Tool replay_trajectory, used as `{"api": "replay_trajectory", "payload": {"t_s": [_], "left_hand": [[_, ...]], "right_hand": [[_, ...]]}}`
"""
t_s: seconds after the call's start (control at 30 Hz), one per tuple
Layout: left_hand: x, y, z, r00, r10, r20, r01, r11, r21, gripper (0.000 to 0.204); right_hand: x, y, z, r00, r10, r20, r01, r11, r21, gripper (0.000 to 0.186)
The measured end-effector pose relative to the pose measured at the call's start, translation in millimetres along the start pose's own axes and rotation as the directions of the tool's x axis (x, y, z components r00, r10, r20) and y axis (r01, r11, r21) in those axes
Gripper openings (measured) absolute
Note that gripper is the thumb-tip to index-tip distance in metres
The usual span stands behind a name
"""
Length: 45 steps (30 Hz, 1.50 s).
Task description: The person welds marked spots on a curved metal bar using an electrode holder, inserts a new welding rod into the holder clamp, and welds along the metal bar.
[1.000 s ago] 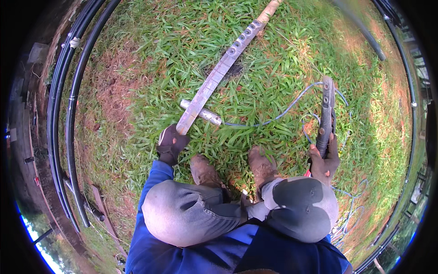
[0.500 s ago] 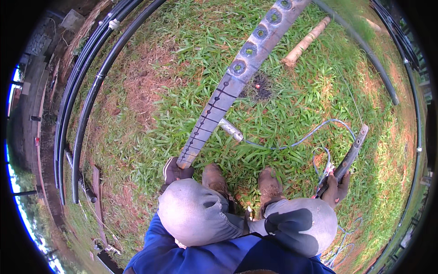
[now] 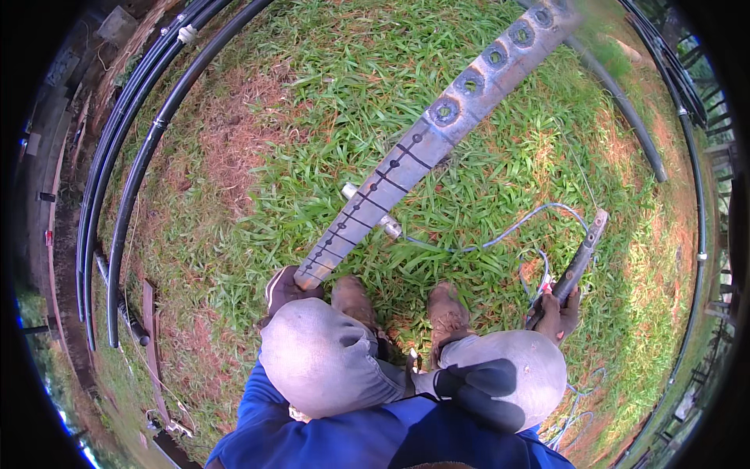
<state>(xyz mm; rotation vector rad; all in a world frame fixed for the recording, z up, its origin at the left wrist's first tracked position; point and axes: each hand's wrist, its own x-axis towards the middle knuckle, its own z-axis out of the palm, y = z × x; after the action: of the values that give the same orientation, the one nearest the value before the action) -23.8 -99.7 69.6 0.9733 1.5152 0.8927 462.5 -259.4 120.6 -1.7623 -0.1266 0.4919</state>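
Observation:
My left hand (image 3: pixel 286 288), in a dark glove, grips the near end of a long grey metal bar (image 3: pixel 434 129) with marked lines and several round holes; the bar rises up and away to the upper right. My right hand (image 3: pixel 559 314) holds a dark rod-shaped tool (image 3: pixel 576 264) with a blue cable (image 3: pixel 500 234) running from it across the grass. A short silver pipe (image 3: pixel 372 211) lies on the grass under the bar. My knees in grey trousers and my two boots (image 3: pixel 355 301) are below the bar's end.
Grass with bare reddish patches (image 3: pixel 234 141) covers the ground. Several black hoses (image 3: pixel 129 148) curve along the left side. Another black hose (image 3: pixel 625 117) runs down the right. Fencing stands at the far right edge.
The far end of the metal bar has lifted off the grass and swung up toward the camera. My right hand with the tool has dropped lower and tilted outward.

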Motion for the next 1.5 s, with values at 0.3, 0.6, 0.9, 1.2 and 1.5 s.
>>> {"api": "replay_trajectory", "payload": {"t_s": [0.3,0.6,0.9,1.2,1.5], "left_hand": [[13,-45,-17,0.999,0.041,0.003,-0.037,0.866,0.499,0.041],[16,-53,-13,0.999,0.013,0.033,-0.032,0.734,0.679,0.041],[17,-49,-6,0.998,-0.011,0.056,-0.035,0.66,0.75,0.041],[20,-35,11,0.996,-0.041,0.084,-0.045,0.578,0.815,0.041],[72,-5,49,0.993,-0.006,0.115,-0.1,0.456,0.884,0.042]], "right_hand": [[2,1,-3,1.0,0.017,0.012,-0.017,1.0,0.025,0.046],[5,6,2,0.999,-0.043,-0.018,0.043,0.999,0.008,0.047],[3,5,-1,0.999,-0.041,0.02,0.04,0.999,0.019,0.049],[6,7,-2,1.0,-0.004,0.023,0.003,0.999,0.04,0.052],[-5,-6,-1,0.999,-0.038,-0.014,0.038,0.999,-0.014,0.06]]}}
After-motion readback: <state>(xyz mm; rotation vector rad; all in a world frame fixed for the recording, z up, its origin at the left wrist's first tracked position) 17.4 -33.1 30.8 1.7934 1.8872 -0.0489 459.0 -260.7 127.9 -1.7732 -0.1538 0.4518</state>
